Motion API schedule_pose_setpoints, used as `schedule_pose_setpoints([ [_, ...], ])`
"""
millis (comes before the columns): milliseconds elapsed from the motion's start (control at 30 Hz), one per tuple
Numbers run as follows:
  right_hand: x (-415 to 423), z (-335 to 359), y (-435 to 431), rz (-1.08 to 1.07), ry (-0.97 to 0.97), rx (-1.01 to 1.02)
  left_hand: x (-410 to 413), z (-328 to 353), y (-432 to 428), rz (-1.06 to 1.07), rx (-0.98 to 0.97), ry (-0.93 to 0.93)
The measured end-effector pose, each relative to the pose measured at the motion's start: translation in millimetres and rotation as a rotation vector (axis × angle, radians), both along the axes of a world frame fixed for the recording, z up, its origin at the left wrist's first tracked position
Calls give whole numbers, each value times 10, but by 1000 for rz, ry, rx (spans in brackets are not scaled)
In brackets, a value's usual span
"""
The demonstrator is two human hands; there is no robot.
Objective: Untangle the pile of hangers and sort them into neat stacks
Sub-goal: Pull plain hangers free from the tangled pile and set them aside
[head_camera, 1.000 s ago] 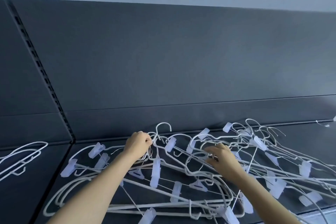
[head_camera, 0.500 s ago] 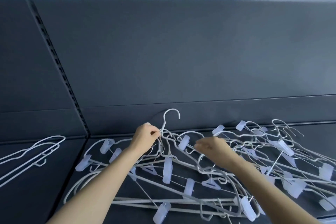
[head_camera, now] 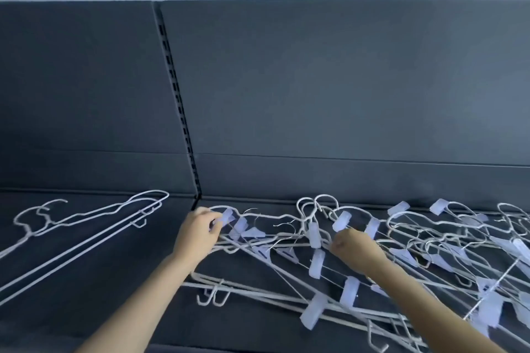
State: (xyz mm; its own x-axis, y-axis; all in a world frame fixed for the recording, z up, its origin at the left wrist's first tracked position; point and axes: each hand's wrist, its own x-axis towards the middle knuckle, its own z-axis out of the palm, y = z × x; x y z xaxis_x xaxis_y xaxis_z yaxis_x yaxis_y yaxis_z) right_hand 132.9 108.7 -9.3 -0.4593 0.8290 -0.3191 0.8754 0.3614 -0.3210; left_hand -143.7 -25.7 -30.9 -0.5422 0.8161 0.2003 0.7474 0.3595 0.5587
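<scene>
A tangled pile of white wire hangers (head_camera: 401, 261) with pale clips covers the dark shelf at the centre and right. My left hand (head_camera: 198, 233) curls round the left shoulder end of a clip hanger (head_camera: 258, 218) at the pile's left edge, beside a clip. My right hand (head_camera: 345, 243) is curled down into the pile just right of two upright hooks (head_camera: 318, 205). It seems to grip a wire, but its fingertips are hidden. A small stack of plain white hangers (head_camera: 86, 226) lies apart on the left shelf section.
The dark shelf (head_camera: 86, 295) has a tall dark back panel (head_camera: 315, 94). A slotted upright (head_camera: 177, 100) divides the left and right sections. More hangers reach the shelf's front edge at lower right.
The view has swung left, showing more of the left stack. My left hand has moved from the hook neck out to the hanger's left end. My right hand stays in the pile.
</scene>
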Motion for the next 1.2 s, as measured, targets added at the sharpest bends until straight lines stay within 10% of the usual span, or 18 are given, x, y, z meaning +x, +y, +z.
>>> schedule_pose_setpoints([
  [200, -88, -126, -99, -143, 80, 87, -71, -105, -274, 80, -110, -72],
  [567, -231, 406, -308, -194, 840, 195, 25, 141, -320, -19, 111, -199],
  [833, -348, 540, -434, -109, 732, 291, 82, 383, -121, -15, 169, -218],
  [1000, -348, 651, -404, -177, 776, 293, 74, 395, -99, -41, 40, 14],
  [1200, -370, 678, -393, -115, 744, 232, 37, 538, -333, -32, 334, 404],
])
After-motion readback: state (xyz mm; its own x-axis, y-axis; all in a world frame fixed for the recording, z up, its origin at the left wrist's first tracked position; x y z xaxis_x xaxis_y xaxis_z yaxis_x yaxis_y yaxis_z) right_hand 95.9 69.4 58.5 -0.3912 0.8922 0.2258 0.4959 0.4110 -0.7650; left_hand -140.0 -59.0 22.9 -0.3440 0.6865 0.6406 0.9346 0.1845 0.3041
